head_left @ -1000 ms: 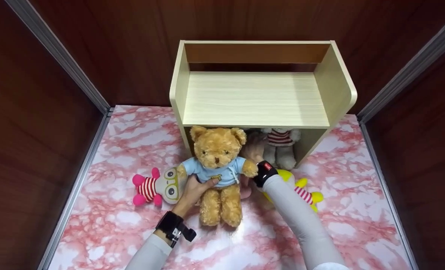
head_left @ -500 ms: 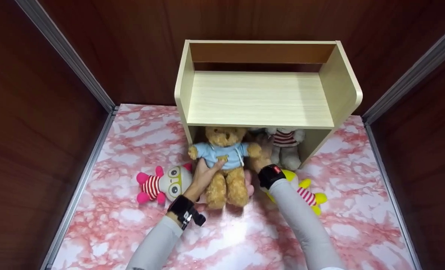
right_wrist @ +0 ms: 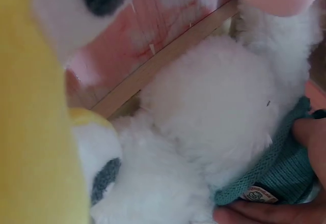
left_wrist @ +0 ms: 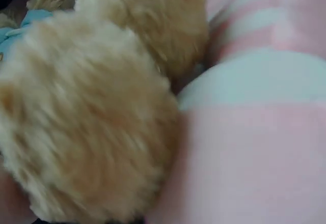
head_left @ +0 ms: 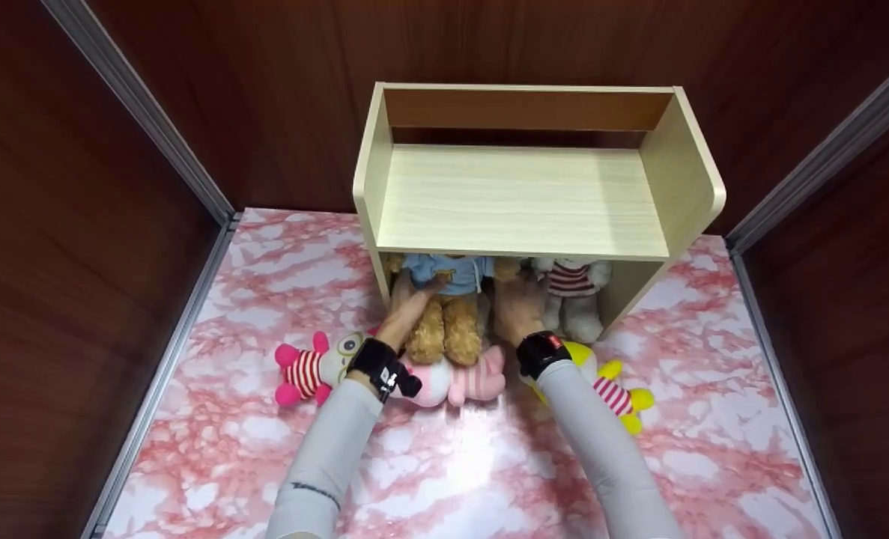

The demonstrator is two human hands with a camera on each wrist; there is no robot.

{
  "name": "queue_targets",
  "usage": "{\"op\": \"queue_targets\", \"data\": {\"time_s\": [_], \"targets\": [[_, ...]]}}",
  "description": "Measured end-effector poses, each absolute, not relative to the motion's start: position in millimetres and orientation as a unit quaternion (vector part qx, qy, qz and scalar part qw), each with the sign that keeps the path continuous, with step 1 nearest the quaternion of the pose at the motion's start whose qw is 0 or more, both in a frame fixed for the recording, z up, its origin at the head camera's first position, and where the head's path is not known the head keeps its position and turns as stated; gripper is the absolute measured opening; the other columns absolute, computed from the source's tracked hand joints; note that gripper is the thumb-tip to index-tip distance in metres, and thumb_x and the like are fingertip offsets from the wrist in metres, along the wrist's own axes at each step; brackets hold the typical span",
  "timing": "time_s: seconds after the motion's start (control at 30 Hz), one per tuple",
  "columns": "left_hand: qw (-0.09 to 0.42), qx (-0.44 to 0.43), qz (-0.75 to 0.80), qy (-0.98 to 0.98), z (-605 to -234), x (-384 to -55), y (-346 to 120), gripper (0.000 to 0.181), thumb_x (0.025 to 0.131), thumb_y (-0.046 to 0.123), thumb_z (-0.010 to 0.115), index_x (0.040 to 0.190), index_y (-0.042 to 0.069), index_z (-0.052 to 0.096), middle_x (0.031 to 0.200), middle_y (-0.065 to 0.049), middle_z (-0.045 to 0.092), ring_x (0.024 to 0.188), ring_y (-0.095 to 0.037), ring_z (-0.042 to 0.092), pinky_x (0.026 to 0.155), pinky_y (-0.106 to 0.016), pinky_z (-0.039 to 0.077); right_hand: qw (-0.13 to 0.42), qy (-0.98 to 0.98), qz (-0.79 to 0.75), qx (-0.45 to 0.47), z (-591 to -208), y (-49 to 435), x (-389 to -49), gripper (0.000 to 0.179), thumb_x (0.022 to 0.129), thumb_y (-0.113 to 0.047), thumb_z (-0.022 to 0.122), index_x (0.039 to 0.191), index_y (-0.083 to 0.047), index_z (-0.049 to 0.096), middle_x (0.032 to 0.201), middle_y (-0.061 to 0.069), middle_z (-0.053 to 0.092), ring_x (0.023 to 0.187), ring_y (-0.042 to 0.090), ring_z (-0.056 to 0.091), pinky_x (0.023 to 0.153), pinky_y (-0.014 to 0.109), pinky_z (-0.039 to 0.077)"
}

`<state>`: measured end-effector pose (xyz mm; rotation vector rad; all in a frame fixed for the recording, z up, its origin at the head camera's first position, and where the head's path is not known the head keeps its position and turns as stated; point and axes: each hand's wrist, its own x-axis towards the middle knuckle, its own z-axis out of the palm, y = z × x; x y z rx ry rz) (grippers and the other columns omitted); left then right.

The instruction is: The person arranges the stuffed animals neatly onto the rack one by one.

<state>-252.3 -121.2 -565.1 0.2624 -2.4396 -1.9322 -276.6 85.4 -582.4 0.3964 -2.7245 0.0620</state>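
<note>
My left hand [head_left: 408,299] grips a brown teddy bear [head_left: 462,329] in a light blue hoodie, thumb across its front. The bear's upper body is inside the lower compartment, its head hidden by the shelf board; its furry foot [left_wrist: 91,117] fills much of the left wrist view. My right hand [head_left: 519,303] reaches into the same compartment beside the bear. In the right wrist view its fingers hold the green knit sweater [right_wrist: 285,168] of a white fluffy plush toy [right_wrist: 209,102]. To the right sits a plush toy in a red-striped sweater [head_left: 568,281].
A pale wooden shelf unit [head_left: 519,198] stands against the dark back wall. In front of it lie a pink plush toy [head_left: 481,378] under the bear's feet, a yellow plush toy [head_left: 580,355] by my right wrist, and a pink-limbed striped plush toy [head_left: 303,372] at the left.
My left hand has pushed the teddy bear forward into the lower compartment, so its head has gone under the board and the pink plush toy is uncovered. My right hand has barely moved.
</note>
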Motion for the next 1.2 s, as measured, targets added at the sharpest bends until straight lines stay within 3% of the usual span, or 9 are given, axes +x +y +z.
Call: {"op": "queue_targets", "data": {"time_s": [0.1, 0.23, 0.37, 0.5, 0.67, 0.97, 1.2], "targets": [[0.006, 0.091, -0.630, -0.771, -565, -258, -121, 0.089, 0.093, 0.043, 0.073, 0.160, 0.003, 0.030, 0.159, -0.019, 0.042, 0.147, -0.033, 0.039, 0.123, -0.042, 0.028, 0.203, -0.970, 0.012, 0.131, -584, 85, -278, 0.042, 0.090, -0.029, 0.079, 0.122, -0.006, 0.065, 0.105, 0.032, 0.066, 0.096, 0.048, 0.064, 0.086, 0.066, 0.049], [0.016, 0.093, -0.646, -0.758, -565, -266, -121, 0.085, 0.097, 0.045, 0.068, 0.161, 0.003, 0.030, 0.161, -0.017, 0.040, 0.149, -0.028, 0.035, 0.123, -0.037, 0.026, 0.152, -0.979, 0.006, 0.136, -579, 86, -280, 0.048, 0.083, -0.027, 0.084, 0.124, -0.009, 0.066, 0.106, 0.032, 0.068, 0.098, 0.050, 0.064, 0.087, 0.067, 0.048], [0.044, 0.088, -0.639, -0.763, -567, -273, -119, 0.081, 0.101, 0.039, 0.064, 0.162, 0.000, 0.026, 0.164, -0.018, 0.034, 0.153, -0.025, 0.028, 0.124, -0.032, 0.020, 0.113, -0.983, 0.012, 0.145, -576, 88, -282, 0.049, 0.077, -0.025, 0.084, 0.121, -0.011, 0.068, 0.107, 0.029, 0.069, 0.098, 0.049, 0.064, 0.089, 0.066, 0.048], [0.093, 0.057, -0.619, -0.778, -573, -282, -115, 0.074, 0.104, 0.025, 0.062, 0.160, -0.007, 0.024, 0.163, -0.024, 0.032, 0.154, -0.029, 0.024, 0.125, -0.032, 0.017, 0.118, -0.982, 0.008, 0.151, -577, 92, -281, 0.049, 0.078, -0.024, 0.082, 0.123, -0.013, 0.067, 0.105, 0.026, 0.069, 0.094, 0.046, 0.065, 0.087, 0.063, 0.049], [0.146, 0.060, -0.585, -0.795, -580, -291, -107, 0.060, 0.103, 0.010, 0.060, 0.151, -0.015, 0.034, 0.153, -0.031, 0.043, 0.148, -0.037, 0.035, 0.123, -0.038, 0.027, 0.150, -0.975, 0.009, 0.166, -582, 95, -279, 0.053, 0.081, -0.023, 0.081, 0.130, -0.011, 0.064, 0.102, 0.026, 0.069, 0.092, 0.047, 0.065, 0.085, 0.063, 0.050], [0.144, 0.131, -0.539, -0.820, -591, -303, -101, 0.038, 0.101, -0.001, 0.052, 0.137, -0.013, 0.050, 0.131, -0.030, 0.060, 0.123, -0.037, 0.056, 0.106, -0.043, 0.046, 0.149, -0.976, 0.044, 0.152, -583, 96, -278, 0.058, 0.082, -0.013, 0.073, 0.138, -0.015, 0.057, 0.091, 0.026, 0.068, 0.082, 0.047, 0.065, 0.082, 0.062, 0.051], [0.113, 0.170, -0.478, -0.854, -600, -304, -99, 0.030, 0.102, 0.006, 0.052, 0.126, -0.011, 0.057, 0.121, -0.030, 0.065, 0.118, -0.040, 0.061, 0.104, -0.045, 0.049, 0.229, -0.957, 0.090, 0.152, -588, 100, -280, 0.031, 0.097, -0.012, 0.068, 0.128, -0.014, 0.068, 0.076, 0.022, 0.069, 0.069, 0.046, 0.065, 0.068, 0.060, 0.053]]}}
